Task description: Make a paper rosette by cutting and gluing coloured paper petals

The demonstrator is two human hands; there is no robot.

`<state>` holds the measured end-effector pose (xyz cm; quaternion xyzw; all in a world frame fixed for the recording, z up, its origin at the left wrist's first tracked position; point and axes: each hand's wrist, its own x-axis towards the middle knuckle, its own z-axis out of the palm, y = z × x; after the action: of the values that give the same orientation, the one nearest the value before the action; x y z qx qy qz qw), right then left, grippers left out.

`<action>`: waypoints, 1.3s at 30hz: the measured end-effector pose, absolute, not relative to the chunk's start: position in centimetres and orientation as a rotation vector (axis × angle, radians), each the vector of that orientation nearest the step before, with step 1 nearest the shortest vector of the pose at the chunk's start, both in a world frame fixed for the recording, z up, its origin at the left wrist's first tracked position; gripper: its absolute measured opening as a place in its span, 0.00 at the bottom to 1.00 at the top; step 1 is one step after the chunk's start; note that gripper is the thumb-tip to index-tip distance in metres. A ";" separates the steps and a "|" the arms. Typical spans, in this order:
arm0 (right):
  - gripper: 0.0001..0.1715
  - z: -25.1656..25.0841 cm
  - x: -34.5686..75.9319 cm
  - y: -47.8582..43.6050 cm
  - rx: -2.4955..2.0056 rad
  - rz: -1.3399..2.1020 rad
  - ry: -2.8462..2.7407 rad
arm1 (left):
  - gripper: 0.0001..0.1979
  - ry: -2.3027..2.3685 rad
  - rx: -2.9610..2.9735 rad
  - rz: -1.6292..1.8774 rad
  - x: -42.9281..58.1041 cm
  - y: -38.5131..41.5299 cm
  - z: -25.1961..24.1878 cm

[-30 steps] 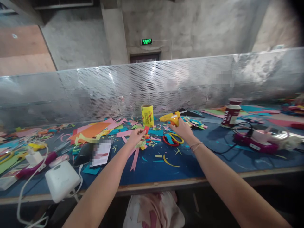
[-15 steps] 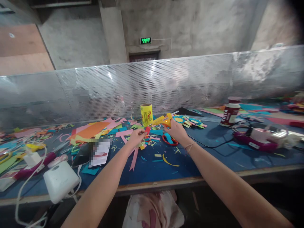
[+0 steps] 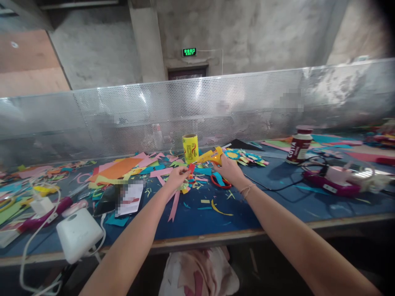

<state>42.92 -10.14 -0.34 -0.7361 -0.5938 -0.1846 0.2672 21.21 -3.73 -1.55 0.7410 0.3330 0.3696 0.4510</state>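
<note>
My left hand [image 3: 178, 176] pinches a small red paper piece [image 3: 191, 167] between its fingertips, above the scraps in the middle of the table. My right hand [image 3: 230, 169] is wrapped round a yellow glue gun [image 3: 217, 155], whose front points left towards the red piece. Just below that hand lie red-handled scissors [image 3: 224, 187], partly covered by a blue paper piece [image 3: 218, 178]. A yellow tape roll [image 3: 190, 149] stands upright behind the hands. Under and around my left hand are small coloured scraps and a pink paper strip [image 3: 174, 207].
Orange paper [image 3: 119, 169] and a phone [image 3: 131, 199] lie on the left, near a white charger box [image 3: 79, 234] and cables. To the right stand a brown bottle [image 3: 299, 144] and a purple power strip [image 3: 331, 184]. A perforated metal screen [image 3: 129, 119] borders the table's back.
Almost nothing differs. Both hands keep their places and grips; the yellow glue gun's front sits very slightly further left.
</note>
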 end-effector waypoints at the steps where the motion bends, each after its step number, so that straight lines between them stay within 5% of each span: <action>1: 0.17 -0.3 42.9 -10.2 -1.990 -0.498 -1.609 | 0.09 0.824 1.830 0.914 21.2 -3.7 -1.5; 27: 0.24 -0.3 43.2 -10.6 -2.013 -0.611 -1.576 | 0.11 0.866 1.806 1.031 20.8 -3.6 -1.2; 35: 0.30 -0.2 48.0 -10.2 -2.067 -0.334 -1.260 | 0.12 0.895 1.588 1.142 20.2 -3.2 -0.9; 39: 0.25 -0.1 51.4 -10.6 -2.105 -0.031 -1.015 | 0.11 0.890 1.575 1.145 20.2 -3.1 -1.0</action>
<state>51.43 -10.64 -0.14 -0.8288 -0.3997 -0.0124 0.3913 20.25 -3.08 -0.98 0.6454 0.3647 0.4693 0.4797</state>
